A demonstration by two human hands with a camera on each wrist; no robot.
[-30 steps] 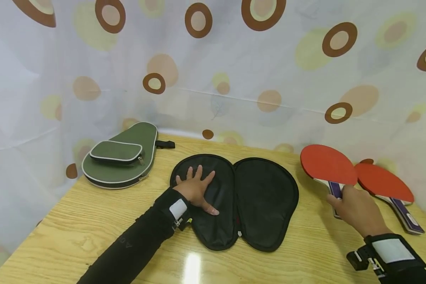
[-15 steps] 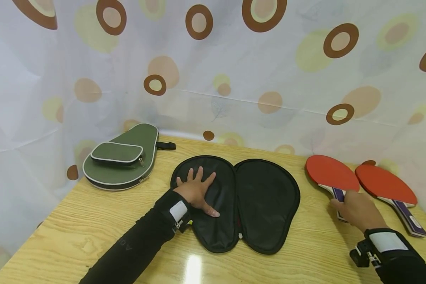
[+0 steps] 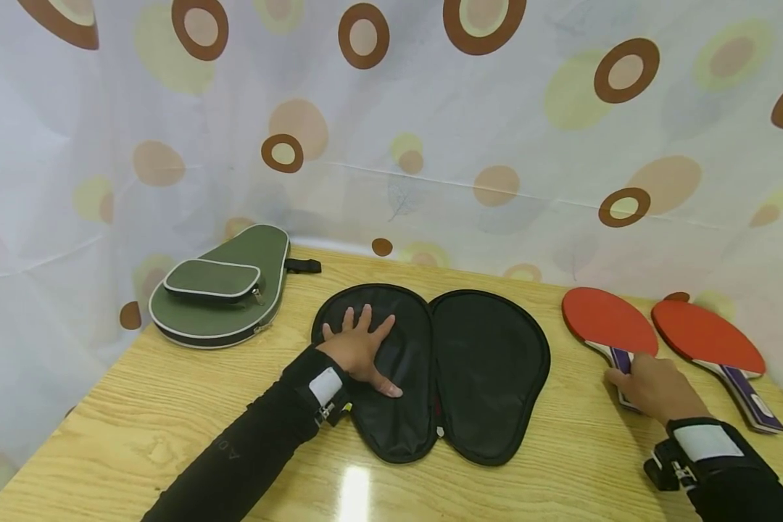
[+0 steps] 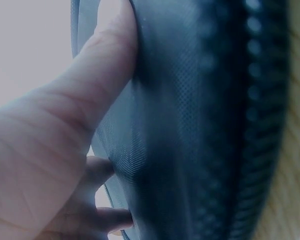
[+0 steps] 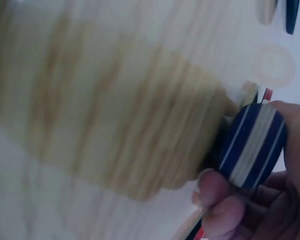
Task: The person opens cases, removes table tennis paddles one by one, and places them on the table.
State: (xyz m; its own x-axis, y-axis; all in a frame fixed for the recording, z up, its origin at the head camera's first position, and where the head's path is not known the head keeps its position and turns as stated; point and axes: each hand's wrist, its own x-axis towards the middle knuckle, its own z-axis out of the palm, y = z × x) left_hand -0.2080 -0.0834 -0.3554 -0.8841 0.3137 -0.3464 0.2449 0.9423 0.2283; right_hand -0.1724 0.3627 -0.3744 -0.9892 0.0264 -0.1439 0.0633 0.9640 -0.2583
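A black paddle case (image 3: 486, 370) lies unzipped on the table, its two halves spread side by side. My left hand (image 3: 357, 354) rests on the left half with fingers spread; in the left wrist view the thumb (image 4: 112, 50) presses on its dark fabric beside the zipper teeth (image 4: 252, 100). At the right, my right hand (image 3: 659, 388) grips the handle of a red table tennis paddle (image 3: 608, 319). The striped butt of that handle (image 5: 253, 145) shows between thumb and fingers in the right wrist view. A second red paddle (image 3: 707, 335) lies just to its right.
A green paddle case (image 3: 218, 308) with white piping, a front pocket and a black strap sits at the back left. A patterned curtain (image 3: 391, 130) hangs behind the wooden table (image 3: 235, 391) and along its left side.
The right hand has lowered the paddle a little and shifted it slightly right, toward the table beside the second paddle. My left hand has stayed in place on the black case.
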